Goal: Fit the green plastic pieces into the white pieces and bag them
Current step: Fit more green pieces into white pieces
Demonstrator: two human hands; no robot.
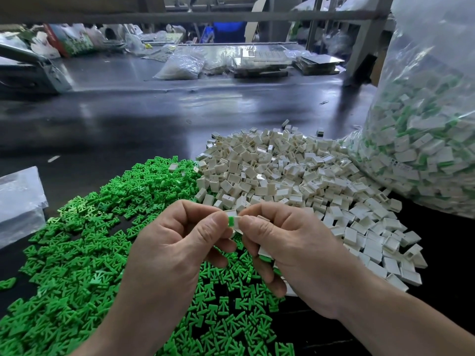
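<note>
**Green meets white, held mid-air**

The left hand pinches a green piece and the right hand pinches a white piece, the two touching (more white pieces sit in the right palm). From the hands, the green pile lies at 8 o'clock, the white pile at 1, the filled clear bag at 2.

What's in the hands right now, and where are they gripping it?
The left hand pinches a green piece by its left end; the right hand pinches the white piece by its right side.
</note>
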